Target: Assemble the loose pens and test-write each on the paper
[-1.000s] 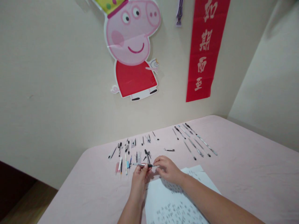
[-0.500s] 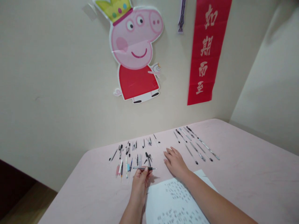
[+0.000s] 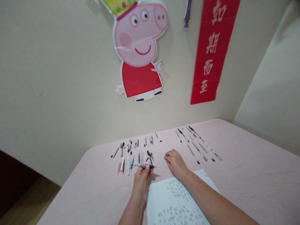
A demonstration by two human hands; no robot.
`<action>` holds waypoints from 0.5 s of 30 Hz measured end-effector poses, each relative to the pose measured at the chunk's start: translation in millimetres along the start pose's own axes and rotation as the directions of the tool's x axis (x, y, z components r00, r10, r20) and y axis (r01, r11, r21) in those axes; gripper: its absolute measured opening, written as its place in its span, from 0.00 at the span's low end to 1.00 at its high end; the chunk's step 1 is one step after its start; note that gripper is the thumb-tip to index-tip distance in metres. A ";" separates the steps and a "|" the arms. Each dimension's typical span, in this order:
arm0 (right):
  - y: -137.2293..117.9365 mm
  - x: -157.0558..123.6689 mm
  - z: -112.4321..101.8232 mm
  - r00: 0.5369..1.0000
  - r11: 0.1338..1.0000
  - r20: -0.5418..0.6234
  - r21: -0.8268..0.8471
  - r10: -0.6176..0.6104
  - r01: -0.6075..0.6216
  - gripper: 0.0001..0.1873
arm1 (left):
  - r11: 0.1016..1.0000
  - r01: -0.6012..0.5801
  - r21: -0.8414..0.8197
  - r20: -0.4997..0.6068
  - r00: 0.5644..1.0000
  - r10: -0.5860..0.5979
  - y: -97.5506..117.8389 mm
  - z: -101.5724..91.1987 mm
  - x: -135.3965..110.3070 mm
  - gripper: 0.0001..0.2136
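Observation:
My left hand (image 3: pixel 141 177) pinches a clear-barrelled pen with a dark grip (image 3: pixel 151 166) between thumb and fingers. The pen lies nearly level, its tip pointing right, above the table just beyond the paper. My right hand (image 3: pixel 176 162) rests palm down on the pink tablecloth, fingers loosely bent and holding nothing visible. Beneath my right forearm lies a white sheet covered in handwriting (image 3: pixel 154 198). Close beyond my left hand are black pen parts (image 3: pixel 150 158) and a clear piece (image 3: pixel 141 158).
Several whole pens (image 3: pixel 202 152) lie in slanted rows at the right back. Groups of taken-apart pens (image 3: pixel 129 147) and coloured parts (image 3: pixel 128 165) spread over the left back. The table (image 3: pixel 248 175) meets a wall bearing a pig cutout (image 3: pixel 142 78) and a red banner (image 3: pixel 212 59).
The view has shifted slightly, so the wall pictures sit further right and higher. My right hand's fingers have drawn a little closer together. My left hand still holds the pen.

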State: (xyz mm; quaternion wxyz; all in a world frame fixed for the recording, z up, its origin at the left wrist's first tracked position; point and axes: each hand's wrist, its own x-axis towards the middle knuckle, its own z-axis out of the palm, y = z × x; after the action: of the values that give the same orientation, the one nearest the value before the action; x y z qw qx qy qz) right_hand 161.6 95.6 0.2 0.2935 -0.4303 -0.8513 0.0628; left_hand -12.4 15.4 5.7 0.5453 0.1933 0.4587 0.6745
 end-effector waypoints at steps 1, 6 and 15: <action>0.5 0.3 0.4 1.000 1.000 0.002 0.001 0.005 -0.005 0.13 | 1.000 0.002 0.000 -0.002 1.000 -0.002 0.2 0.2 -0.2 0.15; 2.7 0.5 1.2 0.999 0.999 0.028 0.004 0.043 -0.043 0.12 | 1.000 0.002 0.016 -0.011 1.000 -0.002 2.1 1.2 -1.6 0.13; -4.3 -1.9 0.0 1.000 0.995 -0.018 0.096 0.012 -0.011 0.11 | 1.000 0.019 0.003 -0.003 1.000 -0.019 -0.1 -0.7 0.0 0.14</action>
State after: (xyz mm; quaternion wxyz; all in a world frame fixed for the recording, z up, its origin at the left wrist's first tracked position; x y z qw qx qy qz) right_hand 159.4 91.4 0.9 0.3214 -0.4211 -0.8420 0.1015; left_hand -12.8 15.1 5.2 0.5506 0.1888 0.4622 0.6690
